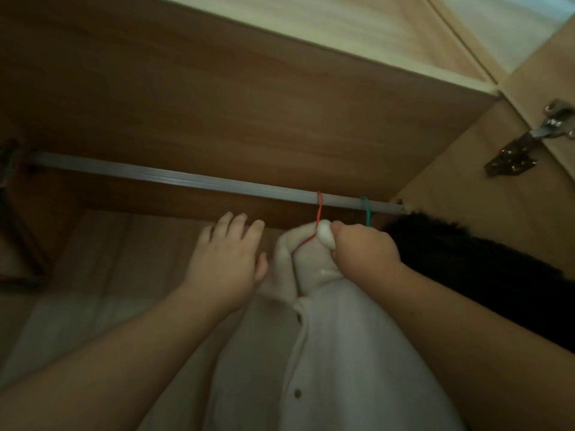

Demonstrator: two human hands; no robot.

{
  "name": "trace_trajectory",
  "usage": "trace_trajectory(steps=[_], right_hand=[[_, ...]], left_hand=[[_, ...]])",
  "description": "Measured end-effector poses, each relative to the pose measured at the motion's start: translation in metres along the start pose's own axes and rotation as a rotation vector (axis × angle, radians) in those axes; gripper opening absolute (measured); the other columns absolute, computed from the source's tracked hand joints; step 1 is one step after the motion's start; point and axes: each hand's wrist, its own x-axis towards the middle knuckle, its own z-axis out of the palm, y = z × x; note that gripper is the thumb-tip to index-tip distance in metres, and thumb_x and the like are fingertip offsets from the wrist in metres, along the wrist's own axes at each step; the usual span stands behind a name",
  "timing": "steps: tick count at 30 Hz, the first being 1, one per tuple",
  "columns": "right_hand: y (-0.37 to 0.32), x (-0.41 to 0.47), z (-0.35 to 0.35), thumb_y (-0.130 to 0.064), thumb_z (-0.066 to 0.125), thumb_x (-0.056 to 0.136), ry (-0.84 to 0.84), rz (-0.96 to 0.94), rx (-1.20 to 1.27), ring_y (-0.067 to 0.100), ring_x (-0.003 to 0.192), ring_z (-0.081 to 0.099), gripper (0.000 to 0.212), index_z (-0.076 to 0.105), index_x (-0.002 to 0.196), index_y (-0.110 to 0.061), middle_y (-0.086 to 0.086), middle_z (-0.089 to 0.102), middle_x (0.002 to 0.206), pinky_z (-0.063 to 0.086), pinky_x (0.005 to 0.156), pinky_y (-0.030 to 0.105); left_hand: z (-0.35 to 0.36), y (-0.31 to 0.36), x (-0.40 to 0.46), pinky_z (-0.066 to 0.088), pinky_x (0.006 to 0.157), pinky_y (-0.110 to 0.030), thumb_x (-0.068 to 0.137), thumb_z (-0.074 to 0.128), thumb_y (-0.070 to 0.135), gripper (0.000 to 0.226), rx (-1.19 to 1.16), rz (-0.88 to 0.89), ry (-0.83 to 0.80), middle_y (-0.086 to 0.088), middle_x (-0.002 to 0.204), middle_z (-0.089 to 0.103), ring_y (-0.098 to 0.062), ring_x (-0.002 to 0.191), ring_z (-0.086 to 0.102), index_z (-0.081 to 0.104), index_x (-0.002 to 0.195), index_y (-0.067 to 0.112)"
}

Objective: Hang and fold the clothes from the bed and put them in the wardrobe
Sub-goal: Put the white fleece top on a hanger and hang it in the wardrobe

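Note:
Inside the wardrobe a white buttoned shirt hangs from a red hanger whose hook sits over the metal rail. My right hand is shut on the shirt's collar right under the hook. My left hand hovers just left of the collar, fingers spread, holding nothing. A black fuzzy garment hangs to the right on a green hanger, its hook also on the rail.
The wardrobe's wooden top panel is close above the rail. The right side wall carries a metal door hinge. A dark hanger hangs at the far left of the rail.

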Motion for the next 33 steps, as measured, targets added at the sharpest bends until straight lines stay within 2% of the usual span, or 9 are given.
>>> trace_trajectory(steps=[4, 7, 10, 13, 16, 19, 24, 28, 33], right_hand=[[-0.003, -0.008, -0.021, -0.036, 0.05, 0.096, -0.031, 0.022, 0.051, 0.033, 0.091, 0.063, 0.033, 0.042, 0.125, -0.021, 0.007, 0.063, 0.102, 0.044, 0.064, 0.038], [-0.005, -0.022, -0.038, -0.047, 0.043, 0.099, -0.035, 0.044, 0.016, 0.032, 0.09, 0.062, 0.052, 0.031, 0.142, -0.021, 0.009, 0.064, 0.106, 0.045, 0.065, 0.038], [-0.004, -0.045, -0.05, -0.052, 0.034, 0.1, 0.001, 0.044, -0.07, 0.029, 0.083, 0.061, 0.061, 0.022, 0.152, -0.022, 0.009, 0.062, 0.111, 0.049, 0.063, 0.037], [-0.001, -0.076, -0.065, -0.052, 0.031, 0.101, -0.022, 0.06, -0.049, 0.028, 0.104, 0.057, 0.06, 0.02, 0.155, -0.029, 0.006, 0.054, 0.133, 0.051, 0.072, 0.039], [0.001, -0.118, -0.084, -0.048, 0.037, 0.1, -0.068, 0.087, -0.088, 0.026, 0.133, 0.04, 0.056, 0.025, 0.153, -0.033, 0.0, 0.034, 0.156, 0.048, 0.094, 0.044], [0.007, -0.177, -0.105, -0.039, 0.043, 0.097, -0.054, 0.12, -0.136, 0.024, 0.141, 0.031, 0.057, 0.029, 0.152, -0.031, -0.001, 0.029, 0.159, 0.041, 0.107, 0.045], [0.02, -0.3, -0.155, -0.038, 0.049, 0.095, -0.141, 0.227, -0.192, 0.016, 0.145, 0.026, 0.062, 0.027, 0.153, -0.036, -0.009, 0.029, 0.159, 0.035, 0.114, 0.04], [0.033, -0.409, -0.203, -0.036, 0.051, 0.092, -0.237, 0.336, -0.288, 0.015, 0.14, 0.031, 0.065, 0.026, 0.152, -0.036, -0.009, 0.037, 0.154, 0.033, 0.115, 0.036], [0.041, -0.529, -0.271, -0.034, 0.049, 0.092, -0.377, 0.48, -0.423, 0.02, 0.144, 0.03, 0.064, 0.031, 0.153, -0.03, -0.004, 0.038, 0.155, 0.034, 0.115, 0.042]], left_hand=[[-0.004, 0.004, -0.016, 0.041, 0.102, -0.049, 0.08, 0.029, 0.05, 0.069, -0.055, 0.009, -0.026, -0.012, 0.14, 0.055, -0.035, 0.132, 0.046, 0.052, 0.137, 0.019], [-0.013, 0.009, -0.03, 0.042, 0.099, -0.048, 0.079, 0.034, 0.047, 0.066, -0.095, 0.036, -0.018, -0.013, 0.137, 0.056, -0.035, 0.13, 0.048, 0.052, 0.135, 0.018], [-0.027, 0.018, -0.041, 0.042, 0.099, -0.049, 0.079, 0.035, 0.046, 0.065, -0.171, 0.059, 0.004, -0.013, 0.138, 0.055, -0.035, 0.13, 0.047, 0.05, 0.136, 0.017], [-0.042, 0.034, -0.055, 0.042, 0.1, -0.05, 0.08, 0.033, 0.045, 0.065, -0.283, 0.083, 0.011, -0.012, 0.14, 0.052, -0.034, 0.133, 0.045, 0.047, 0.138, 0.018], [-0.057, 0.054, -0.074, 0.038, 0.105, -0.049, 0.082, 0.039, 0.041, 0.065, -0.398, 0.092, -0.003, -0.008, 0.147, 0.045, -0.031, 0.138, 0.037, 0.039, 0.145, 0.021], [-0.073, 0.077, -0.099, 0.038, 0.107, -0.047, 0.079, 0.034, 0.042, 0.07, -0.542, 0.094, -0.026, -0.009, 0.145, 0.044, -0.03, 0.136, 0.037, 0.035, 0.146, 0.021], [-0.112, 0.133, -0.167, 0.038, 0.109, -0.047, 0.079, 0.038, 0.037, 0.069, -0.769, 0.195, -0.081, -0.009, 0.146, 0.046, -0.029, 0.138, 0.038, 0.037, 0.146, 0.018], [-0.155, 0.184, -0.244, 0.039, 0.109, -0.05, 0.082, 0.04, 0.036, 0.068, -0.931, 0.283, -0.196, -0.012, 0.147, 0.044, -0.032, 0.14, 0.036, 0.036, 0.147, 0.017], [-0.244, 0.244, -0.329, 0.023, 0.119, -0.048, 0.089, 0.047, 0.042, 0.071, -1.033, 0.486, -0.389, -0.004, 0.16, 0.028, -0.025, 0.15, 0.018, 0.019, 0.153, 0.027]])
